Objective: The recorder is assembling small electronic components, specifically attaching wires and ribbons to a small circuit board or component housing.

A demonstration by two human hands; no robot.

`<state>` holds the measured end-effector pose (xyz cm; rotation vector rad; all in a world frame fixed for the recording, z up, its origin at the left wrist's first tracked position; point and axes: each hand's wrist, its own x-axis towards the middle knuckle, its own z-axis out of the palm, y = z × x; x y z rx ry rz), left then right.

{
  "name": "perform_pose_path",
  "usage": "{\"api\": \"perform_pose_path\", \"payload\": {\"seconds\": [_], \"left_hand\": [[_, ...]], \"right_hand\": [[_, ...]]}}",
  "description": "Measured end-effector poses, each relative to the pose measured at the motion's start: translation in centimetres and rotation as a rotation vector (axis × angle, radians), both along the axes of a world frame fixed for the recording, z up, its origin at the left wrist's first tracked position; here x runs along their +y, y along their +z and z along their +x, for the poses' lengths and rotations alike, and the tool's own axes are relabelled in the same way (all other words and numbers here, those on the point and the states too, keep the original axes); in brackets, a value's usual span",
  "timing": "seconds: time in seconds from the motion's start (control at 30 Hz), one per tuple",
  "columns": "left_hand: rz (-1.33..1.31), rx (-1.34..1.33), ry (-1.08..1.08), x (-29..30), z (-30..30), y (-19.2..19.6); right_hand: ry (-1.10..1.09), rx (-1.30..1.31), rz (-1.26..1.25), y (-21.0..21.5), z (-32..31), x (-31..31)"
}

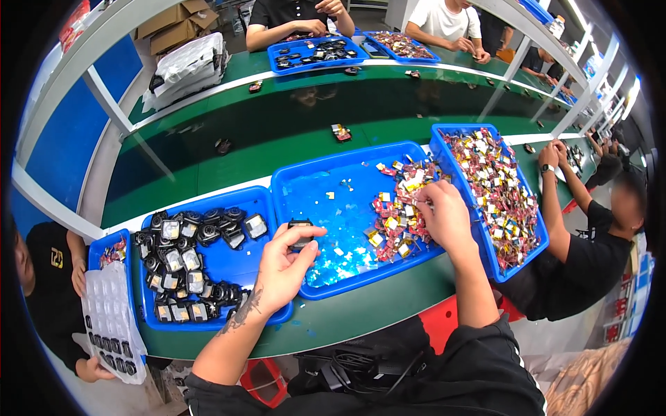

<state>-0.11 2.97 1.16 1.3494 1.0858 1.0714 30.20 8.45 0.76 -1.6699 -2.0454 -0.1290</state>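
Note:
My left hand (283, 267) is closed on a small black plastic case (301, 234), held at the left side of the middle blue tray (333, 291). My right hand (446, 213) reaches into the right part of that tray, over a heap of small red circuit boards (395, 222) with silver and yellow parts and thin wires. Its thumb and fingers are pinched together; what they hold, if anything, is hidden. Left of my left hand, a blue tray (229, 267) holds many black cases (186, 260), several with pale square parts on them.
A tilted blue tray (492, 201) heaped with circuit boards overlaps the middle tray's right side. Beyond runs a green conveyor (277, 145) with scattered pieces. Co-workers sit across and at both sides; one at left holds a white blister tray (111, 319). Metal posts (107, 100) frame the bench.

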Motion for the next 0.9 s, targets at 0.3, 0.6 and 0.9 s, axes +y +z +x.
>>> {"api": "perform_pose_path", "payload": {"seconds": [0.3, 0.6, 0.9], "left_hand": [[0.344, 0.279, -0.019, -1.0, 0.3, 2.0], [0.193, 0.083, -0.125, -1.4, 0.3, 0.9], [0.211, 0.125, -0.075, -1.6, 0.7, 0.8]], "right_hand": [[0.554, 0.521, -0.297, 6.2, -5.9, -4.7], [0.545, 1.306, -0.718, 3.5, -9.3, -5.2], [0.524, 1.167, -0.833, 3.7, -9.0, -4.8]]}}
